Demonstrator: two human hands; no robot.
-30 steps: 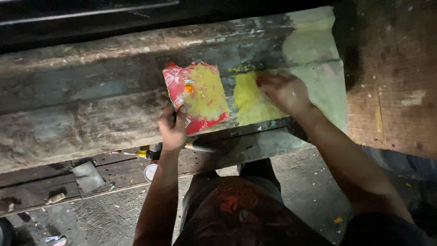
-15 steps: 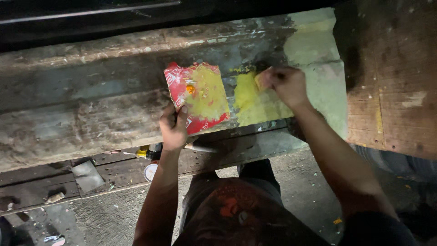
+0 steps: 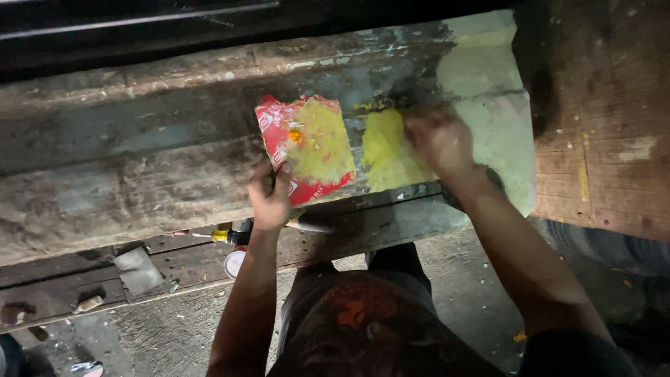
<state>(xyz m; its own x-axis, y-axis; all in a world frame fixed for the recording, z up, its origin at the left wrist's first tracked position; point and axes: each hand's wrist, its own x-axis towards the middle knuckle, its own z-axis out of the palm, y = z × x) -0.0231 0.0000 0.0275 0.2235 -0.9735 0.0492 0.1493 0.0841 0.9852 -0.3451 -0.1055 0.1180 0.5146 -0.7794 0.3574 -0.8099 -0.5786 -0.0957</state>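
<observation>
My left hand (image 3: 271,195) grips the near corner of a red piece of card (image 3: 307,148) smeared with yellow paste, holding it flat against a worn wooden beam (image 3: 139,167). My right hand (image 3: 438,139) is blurred and presses on a yellow patch of paste (image 3: 387,150) spread on the beam, just right of the card. Its fingers are curled; whatever it holds is hidden under the hand. A pale green filled area (image 3: 488,91) lies at the beam's right end.
A lower wooden plank (image 3: 174,258) carries a small tin lid (image 3: 234,262), a yellow-handled tool (image 3: 225,234), a metal blade (image 3: 310,227) and a grey square scrap (image 3: 137,269). A brown wooden panel (image 3: 600,119) stands at right. Concrete floor (image 3: 460,286) lies below.
My right hand has slid along the yellow patch, first up and right, then back left. My left hand and the red card have stayed in place.
</observation>
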